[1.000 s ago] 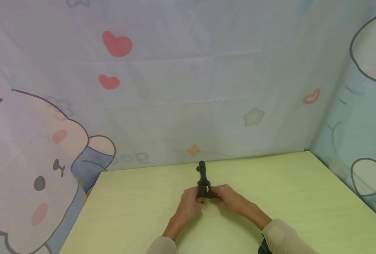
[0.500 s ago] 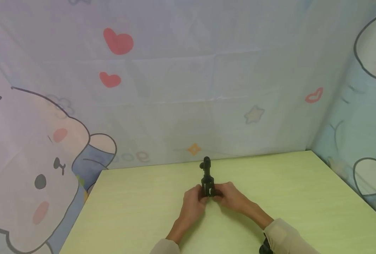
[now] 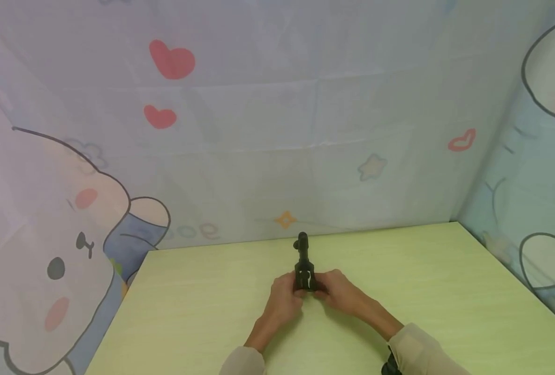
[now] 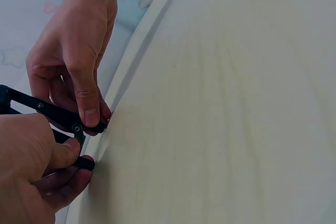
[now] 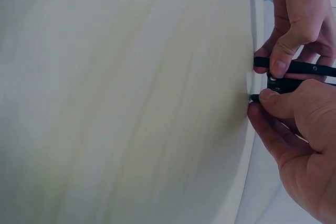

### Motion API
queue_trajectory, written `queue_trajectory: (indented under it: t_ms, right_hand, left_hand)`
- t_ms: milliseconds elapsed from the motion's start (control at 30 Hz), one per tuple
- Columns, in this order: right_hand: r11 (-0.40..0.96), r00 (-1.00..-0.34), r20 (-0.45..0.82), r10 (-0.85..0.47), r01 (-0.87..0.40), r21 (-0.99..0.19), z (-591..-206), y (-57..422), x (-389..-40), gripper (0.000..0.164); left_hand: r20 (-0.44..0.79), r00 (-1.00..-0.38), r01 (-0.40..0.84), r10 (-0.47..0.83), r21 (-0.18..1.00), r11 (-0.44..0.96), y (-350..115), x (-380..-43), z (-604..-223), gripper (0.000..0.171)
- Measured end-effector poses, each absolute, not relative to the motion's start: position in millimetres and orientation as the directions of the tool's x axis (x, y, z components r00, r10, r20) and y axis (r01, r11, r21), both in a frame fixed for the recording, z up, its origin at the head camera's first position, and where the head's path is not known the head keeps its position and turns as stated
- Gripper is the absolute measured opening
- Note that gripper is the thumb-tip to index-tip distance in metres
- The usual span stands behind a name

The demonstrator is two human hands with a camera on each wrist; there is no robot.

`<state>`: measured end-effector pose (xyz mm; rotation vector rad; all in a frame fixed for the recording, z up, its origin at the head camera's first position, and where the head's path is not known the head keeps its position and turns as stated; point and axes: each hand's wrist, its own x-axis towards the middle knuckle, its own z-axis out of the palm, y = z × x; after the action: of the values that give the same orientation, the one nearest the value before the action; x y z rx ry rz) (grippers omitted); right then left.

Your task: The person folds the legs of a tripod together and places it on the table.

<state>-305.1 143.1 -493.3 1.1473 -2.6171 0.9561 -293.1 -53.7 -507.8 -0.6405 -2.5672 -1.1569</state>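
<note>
Both hands hold a small black tripod [image 3: 304, 263] over the far middle of the table, its narrow top with a side knob pointing away. My left hand [image 3: 282, 302] pinches one leg between thumb and fingers. Across from it my right hand [image 3: 343, 295] pinches another leg the same way. In the left wrist view the tripod [image 4: 52, 111] shows its slim riveted legs, with a short hinged brace by the left thumb [image 4: 65, 153]. The right wrist view has the leg tips [image 5: 261, 62] sticking out past the fingers, a small gap between them. Part of the tripod is hidden behind the hands.
The pale yellow-green table [image 3: 202, 302] reaches back to a printed cloth wall [image 3: 249, 192] with hearts and cartoon figures. Another cloth wall [image 3: 512, 208] borders the right side. A black item [image 3: 391, 365] sits at the right sleeve's cuff [image 3: 413, 338].
The tripod's right leg, spread outward a second ago, is now drawn in closer to the others. The tripod and the left hand have shifted slightly right; both hands keep their grip.
</note>
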Motion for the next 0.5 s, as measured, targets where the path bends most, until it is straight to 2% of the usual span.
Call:
queue_trajectory:
  t_ms: [233,500]
  right_hand:
    - [0.491,-0.657,0.379,-0.651,-0.746,-0.451,-493.9,143.8,-308.4,0.018]
    - [0.507,-0.621,0.371,-0.69,-0.781,-0.365,-496.2,146.4,-314.9,0.018]
  left_hand:
    - [0.354,-0.884,0.467,0.305,0.656,0.593,-56.8,-294.0,-502.4,0.027]
    - [0.358,-0.88,0.476,0.313,0.643,0.6,-56.2,-295.5,-502.8,0.028]
